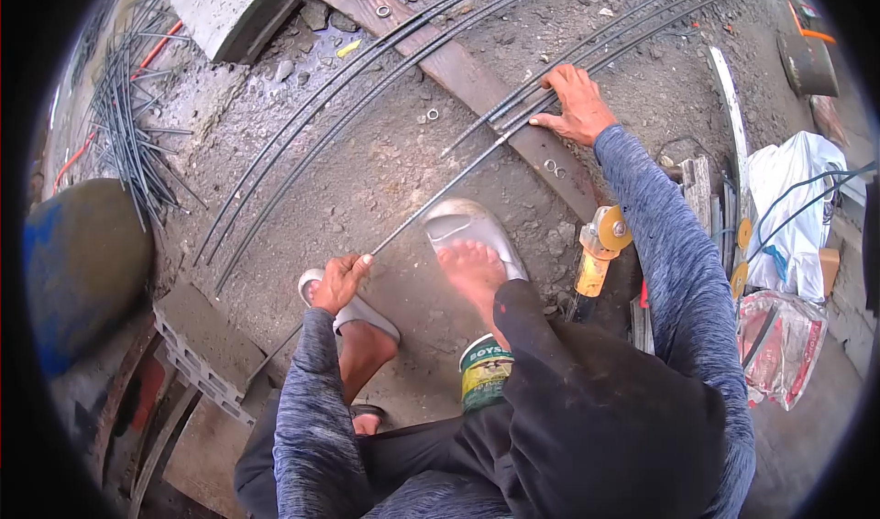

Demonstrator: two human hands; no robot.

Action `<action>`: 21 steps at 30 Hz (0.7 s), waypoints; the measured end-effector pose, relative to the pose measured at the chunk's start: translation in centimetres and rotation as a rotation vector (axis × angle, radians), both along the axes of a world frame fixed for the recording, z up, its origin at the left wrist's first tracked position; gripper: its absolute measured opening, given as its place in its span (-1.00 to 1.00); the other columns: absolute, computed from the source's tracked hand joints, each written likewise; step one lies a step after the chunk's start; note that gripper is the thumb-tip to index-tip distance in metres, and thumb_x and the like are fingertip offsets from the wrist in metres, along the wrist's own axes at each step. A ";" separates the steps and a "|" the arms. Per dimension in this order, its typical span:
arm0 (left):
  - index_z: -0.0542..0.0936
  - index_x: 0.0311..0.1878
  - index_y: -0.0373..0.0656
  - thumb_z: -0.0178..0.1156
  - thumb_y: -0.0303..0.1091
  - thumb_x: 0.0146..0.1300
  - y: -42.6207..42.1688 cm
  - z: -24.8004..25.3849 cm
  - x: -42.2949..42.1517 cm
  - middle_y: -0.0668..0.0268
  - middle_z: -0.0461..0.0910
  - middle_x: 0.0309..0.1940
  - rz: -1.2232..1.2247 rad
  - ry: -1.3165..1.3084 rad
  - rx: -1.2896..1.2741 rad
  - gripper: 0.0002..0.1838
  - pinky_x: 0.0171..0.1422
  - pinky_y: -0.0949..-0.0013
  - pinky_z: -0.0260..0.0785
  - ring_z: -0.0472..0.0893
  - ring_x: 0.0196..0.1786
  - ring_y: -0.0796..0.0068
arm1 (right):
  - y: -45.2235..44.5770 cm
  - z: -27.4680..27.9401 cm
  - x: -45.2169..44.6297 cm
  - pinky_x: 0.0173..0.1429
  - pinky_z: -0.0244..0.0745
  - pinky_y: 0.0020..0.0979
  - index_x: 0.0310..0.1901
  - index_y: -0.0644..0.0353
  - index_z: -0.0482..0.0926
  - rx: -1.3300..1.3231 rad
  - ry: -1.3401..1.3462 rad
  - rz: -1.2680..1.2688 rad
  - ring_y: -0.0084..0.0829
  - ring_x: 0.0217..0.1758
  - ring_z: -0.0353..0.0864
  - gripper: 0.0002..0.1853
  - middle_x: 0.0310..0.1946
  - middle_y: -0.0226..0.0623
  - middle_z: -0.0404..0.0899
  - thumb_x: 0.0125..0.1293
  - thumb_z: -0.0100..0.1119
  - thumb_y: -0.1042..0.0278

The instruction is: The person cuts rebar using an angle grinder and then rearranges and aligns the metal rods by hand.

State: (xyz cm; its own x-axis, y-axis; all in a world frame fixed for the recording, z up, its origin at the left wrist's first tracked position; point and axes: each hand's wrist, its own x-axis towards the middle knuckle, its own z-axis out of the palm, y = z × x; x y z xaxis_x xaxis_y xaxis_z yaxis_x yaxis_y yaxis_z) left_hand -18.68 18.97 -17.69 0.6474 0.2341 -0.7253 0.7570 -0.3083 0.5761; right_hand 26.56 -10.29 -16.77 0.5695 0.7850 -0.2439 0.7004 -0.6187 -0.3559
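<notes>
Rod (440, 196) slants up to a plank (463, 74)

The left hand (337, 285) grips the rod; the right hand (579, 106) rests, fingers spread, on bars (500, 111) near the plank's lower end; whether it grips, I cannot tell. The rod's upper end is lost among those bars; its lower end blurs beside the hollow block (206, 340). Dark trousers (605, 400) partly hide the paint can (484, 372).

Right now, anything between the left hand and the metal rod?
Nothing visible: the left hand closes directly around the metal rod. The yellow grinder lies off to the right, apart from the rod.
</notes>
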 end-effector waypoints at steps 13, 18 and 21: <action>0.73 -0.25 -0.28 0.16 0.32 0.34 -0.8 0.6 -0.7 -0.09 0.68 -0.40 0.153 0.028 0.182 -0.31 -0.13 0.04 0.49 0.70 -0.22 -0.03 | 0.6 -5.7 5.6 0.54 0.19 -0.04 0.21 0.13 0.53 -0.050 -0.091 0.214 0.00 0.47 0.26 -0.16 0.38 -0.13 0.41 -0.19 0.56 0.01; 0.74 -0.19 -0.26 0.20 0.37 0.27 -0.5 1.1 -5.5 -0.14 0.68 -0.35 0.072 0.181 0.491 -0.29 0.01 0.00 0.47 0.70 -0.15 -0.11 | 1.0 -5.0 5.1 0.53 0.18 -0.06 0.21 0.12 0.50 -0.063 -0.062 0.197 0.01 0.45 0.25 -0.21 0.36 -0.14 0.40 -0.14 0.55 0.13; 0.76 -0.15 -0.21 0.19 0.41 0.24 0.6 1.9 -6.2 -0.13 0.70 -0.28 0.091 0.230 0.362 -0.27 0.12 -0.03 0.45 0.70 -0.11 -0.09 | 1.3 -4.3 4.6 0.52 0.18 -0.06 0.18 0.14 0.50 -0.080 -0.037 0.177 -0.01 0.43 0.26 -0.24 0.32 -0.13 0.42 -0.13 0.55 0.15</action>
State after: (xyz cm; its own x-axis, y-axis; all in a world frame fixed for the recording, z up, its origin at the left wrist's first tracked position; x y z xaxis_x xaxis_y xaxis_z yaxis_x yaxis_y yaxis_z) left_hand -24.90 19.59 -15.84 0.4438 0.5484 -0.7087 0.8863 -0.3852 0.2570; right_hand 31.20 -8.96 -21.09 0.4343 0.8525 -0.2908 0.8123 -0.5102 -0.2827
